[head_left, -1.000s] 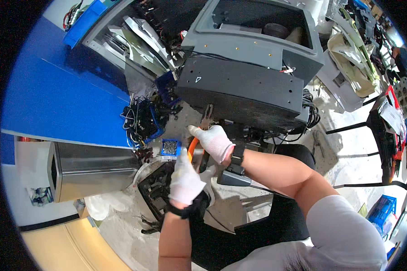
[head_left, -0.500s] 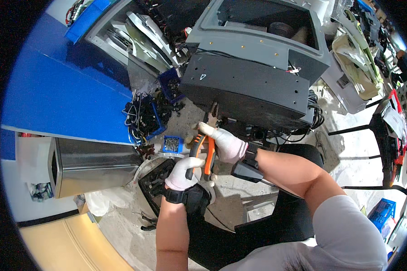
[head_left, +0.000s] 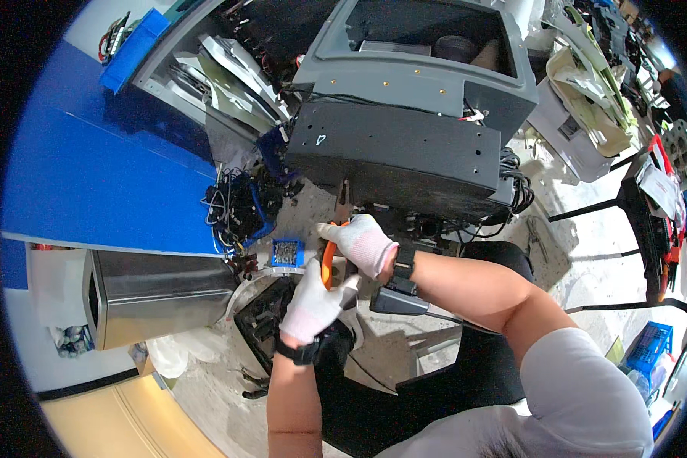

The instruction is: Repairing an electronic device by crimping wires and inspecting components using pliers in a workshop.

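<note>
Both gloved grips (head_left: 313,302) (head_left: 365,243) on pliers (head_left: 328,264)

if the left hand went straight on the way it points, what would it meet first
Likely the orange-handled pliers, right by the left hand and perhaps touching it; then the right hand, though depth is unclear.

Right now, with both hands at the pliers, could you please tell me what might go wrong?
If the right hand slips on the orange-handled pliers, the left hand, close against them, could get pinched. The small blue tray nearby might be knocked, spilling its small grey pieces.
</note>
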{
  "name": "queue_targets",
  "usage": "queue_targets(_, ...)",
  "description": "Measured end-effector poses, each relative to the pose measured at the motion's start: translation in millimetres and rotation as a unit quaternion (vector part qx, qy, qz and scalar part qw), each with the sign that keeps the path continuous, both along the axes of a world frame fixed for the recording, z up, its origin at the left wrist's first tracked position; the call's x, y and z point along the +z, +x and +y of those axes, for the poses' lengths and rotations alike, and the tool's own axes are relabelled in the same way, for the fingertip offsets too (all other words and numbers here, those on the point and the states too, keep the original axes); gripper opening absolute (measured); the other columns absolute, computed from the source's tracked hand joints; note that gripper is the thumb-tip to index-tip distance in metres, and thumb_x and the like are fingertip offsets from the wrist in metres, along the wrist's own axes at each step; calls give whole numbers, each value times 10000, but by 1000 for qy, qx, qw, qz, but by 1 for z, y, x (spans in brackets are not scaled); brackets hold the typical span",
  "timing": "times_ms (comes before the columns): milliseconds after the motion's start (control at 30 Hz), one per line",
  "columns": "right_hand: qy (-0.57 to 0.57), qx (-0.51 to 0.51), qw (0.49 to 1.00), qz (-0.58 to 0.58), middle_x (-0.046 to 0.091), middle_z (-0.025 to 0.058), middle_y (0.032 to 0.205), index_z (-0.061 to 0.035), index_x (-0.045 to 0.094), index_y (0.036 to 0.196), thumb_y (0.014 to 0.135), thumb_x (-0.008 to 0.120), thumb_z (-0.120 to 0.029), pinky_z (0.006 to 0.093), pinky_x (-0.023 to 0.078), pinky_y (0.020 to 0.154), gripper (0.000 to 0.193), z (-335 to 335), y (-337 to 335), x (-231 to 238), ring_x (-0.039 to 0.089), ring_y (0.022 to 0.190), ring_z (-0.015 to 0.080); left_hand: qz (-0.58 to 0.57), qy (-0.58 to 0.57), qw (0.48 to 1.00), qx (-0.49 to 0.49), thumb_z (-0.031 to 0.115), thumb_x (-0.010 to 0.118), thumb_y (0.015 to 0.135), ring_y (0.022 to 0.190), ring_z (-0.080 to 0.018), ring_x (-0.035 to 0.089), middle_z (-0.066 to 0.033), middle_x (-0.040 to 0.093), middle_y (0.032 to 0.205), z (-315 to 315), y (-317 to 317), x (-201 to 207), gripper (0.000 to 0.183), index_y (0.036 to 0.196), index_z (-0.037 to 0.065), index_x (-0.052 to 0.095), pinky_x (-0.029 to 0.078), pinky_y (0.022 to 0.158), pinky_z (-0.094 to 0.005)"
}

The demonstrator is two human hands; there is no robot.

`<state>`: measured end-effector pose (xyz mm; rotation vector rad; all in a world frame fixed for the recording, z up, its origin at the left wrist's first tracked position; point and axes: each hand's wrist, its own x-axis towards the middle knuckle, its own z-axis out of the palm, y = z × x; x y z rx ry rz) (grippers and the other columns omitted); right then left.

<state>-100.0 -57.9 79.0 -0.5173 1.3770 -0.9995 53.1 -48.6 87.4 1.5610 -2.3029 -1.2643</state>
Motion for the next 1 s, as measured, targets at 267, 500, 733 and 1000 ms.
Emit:
queue_targets(267,-68,78,989,107,608,83,593,17,640,701,804,637,-390,318,452,525,420,-6,3,-14,588,549,156,-14,-14,998,65,169,681,693,839,-290,608,-170,605,882,3,1,-8,476,1070,-39,477,466,730,-379)
queue_targets(500,-106,43,953,-280,620,30,899,-58,597,1013,839,635,-362,309,485,715,352,3,-3,-36,596,770,143,388,562,716,147,106,503,709,649,-189,610,-119,622,824,-13,14,0,374,1044,-57,537,482,578,-230)
queue_targets(733,-90,30,953,-289,650,76,914,-15,605,985,854,635,-252,331,519,805,272,2,-10,-19,635,839,177,465,553,669,173,121,495,735,718,-213,633,-108,623,844,-16,13,-25,369,1073,-21,532,534,672,-316)
queue_targets(1000,-43,32,997,48,599,54,613,30,644,735,797,677,-269,280,455,495,307,-7,4,-23,580,559,121,39,99,994,22,382,616,814,760,-221,628,-114,627,856,-9,-4,23,481,1104,9,524,491,668,-326)
